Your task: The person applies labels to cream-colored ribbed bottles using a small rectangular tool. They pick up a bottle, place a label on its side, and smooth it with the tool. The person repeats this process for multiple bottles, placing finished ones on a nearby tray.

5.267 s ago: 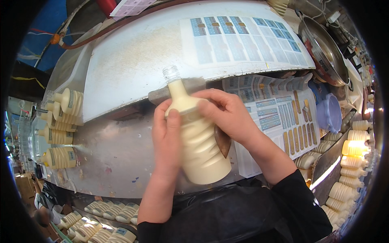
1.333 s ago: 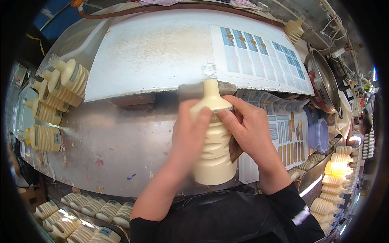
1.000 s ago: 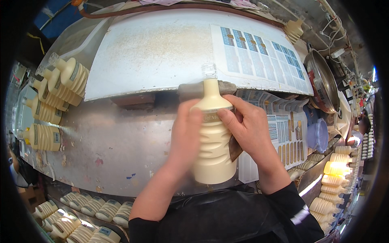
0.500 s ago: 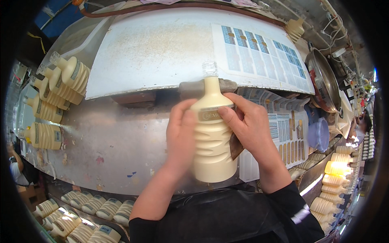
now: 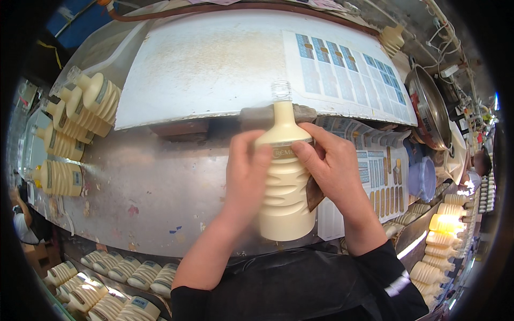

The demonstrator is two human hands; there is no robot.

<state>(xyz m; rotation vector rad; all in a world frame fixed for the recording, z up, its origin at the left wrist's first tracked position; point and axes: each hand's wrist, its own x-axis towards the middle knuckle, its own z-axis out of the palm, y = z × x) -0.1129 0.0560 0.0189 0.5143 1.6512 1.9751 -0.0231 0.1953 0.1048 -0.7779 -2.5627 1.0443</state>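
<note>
A cream-coloured bottle (image 5: 286, 187) with a clear threaded glass neck and wavy ribbed sides lies before me, neck pointing away, near a grey-brown block. Across its shoulder runs a gold-brown label (image 5: 285, 152). My right hand (image 5: 334, 166) is closed round the bottle's right side, thumb on the label's right end. Under that palm a dark brown flat piece (image 5: 315, 193) sticks out; its kind cannot be made out. My left hand (image 5: 245, 174), blurred, grips the left side, its thumb by the label's left end; the other fingers are partly hidden.
Beyond the bottle is a raised white board (image 5: 203, 64) with a label sheet (image 5: 342, 72). More sheets (image 5: 375, 176) lie right, by a purple basin (image 5: 422, 179) and a metal pan (image 5: 431, 109). Several similar bottles (image 5: 61, 178) stand left; others fill lower racks (image 5: 126, 270).
The bottle and both hands appear slightly farther right in the picture, as does the scene. My left hand has shifted a little on the bottle's side; its thumb is now nearer the label.
</note>
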